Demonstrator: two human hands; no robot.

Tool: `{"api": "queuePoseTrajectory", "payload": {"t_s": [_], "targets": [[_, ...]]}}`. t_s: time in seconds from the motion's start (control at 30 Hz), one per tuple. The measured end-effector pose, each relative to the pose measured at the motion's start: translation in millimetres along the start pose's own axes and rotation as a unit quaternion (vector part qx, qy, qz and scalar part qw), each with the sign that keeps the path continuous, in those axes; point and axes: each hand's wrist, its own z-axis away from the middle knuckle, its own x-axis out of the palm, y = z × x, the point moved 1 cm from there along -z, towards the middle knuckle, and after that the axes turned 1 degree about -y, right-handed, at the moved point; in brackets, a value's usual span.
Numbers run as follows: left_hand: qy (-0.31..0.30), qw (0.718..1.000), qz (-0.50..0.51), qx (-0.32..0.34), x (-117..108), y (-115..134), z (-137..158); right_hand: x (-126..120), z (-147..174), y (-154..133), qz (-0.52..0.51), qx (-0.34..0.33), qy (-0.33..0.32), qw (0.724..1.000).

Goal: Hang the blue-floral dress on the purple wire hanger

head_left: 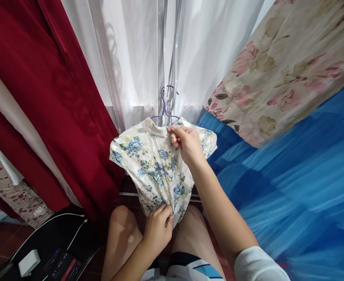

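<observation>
A white floral blouse [160,160] with blue flowers and short sleeves hangs in front of me on a purple hanger [164,105]. The hanger's hook is up by some shiny hanging strips. At the neckline, my right hand [185,140] pinches the blouse's collar edge between thumb and fingers. Lower down, my left hand [159,226] is closed on the cloth near the blouse's bottom, just above my lap. The lower hem is partly hidden behind that hand and between my knees.
White curtains [133,50] fall behind the blouse. Red cloth [81,128] hangs at left; blue tulle [291,187] and a pink-flowered cloth [262,89] hang at right. On a black surface [52,230] at lower left are a white charger [29,262], cables and a phone [62,266] showing digits.
</observation>
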Motion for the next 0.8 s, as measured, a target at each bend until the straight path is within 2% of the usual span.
{"api": "queuePoseTrajectory", "payload": {"t_s": [0.07,0.1,0.2,0.3,0.33,0.43,0.53,0.67,0.8], "targets": [[0.001,0.999,0.032,-0.001,-7.4,-7.3,-8.7,-2.1,7.4,4.5,0.017,0.005,0.001,1.0],[0.02,0.998,0.051,0.004,-16.3,-8.6,-16.4,-3.3,12.0,7.1,0.026,0.006,0.001,1.0],[0.148,0.983,0.097,0.041,-63.3,1.7,-52.4,-5.7,25.2,11.6,0.057,-0.009,0.0,0.998],[0.263,0.95,0.106,0.129,-120.7,30.2,-98.4,-4.6,33.0,7.1,0.082,-0.03,-0.007,0.996],[0.282,0.944,0.083,0.151,-136.8,40.8,-112.7,-3.8,33.9,4.4,0.09,-0.036,-0.01,0.995],[0.27,0.941,0.006,0.203,-166.7,66.4,-144.5,-2.2,33.6,-0.8,0.118,-0.053,-0.025,0.991],[0.286,0.929,-0.013,0.232,-173.6,74.2,-155.9,-2.9,32.8,6.3,0.169,-0.088,-0.013,0.982],[0.347,0.911,0.027,0.223,-165.6,60.4,-156.4,-3.1,35.2,27.7,0.272,-0.156,0.044,0.949],[0.395,0.894,0.076,0.2,-158.3,46.3,-157.4,-0.1,35.1,45.7,0.301,-0.122,0.031,0.945]]}}
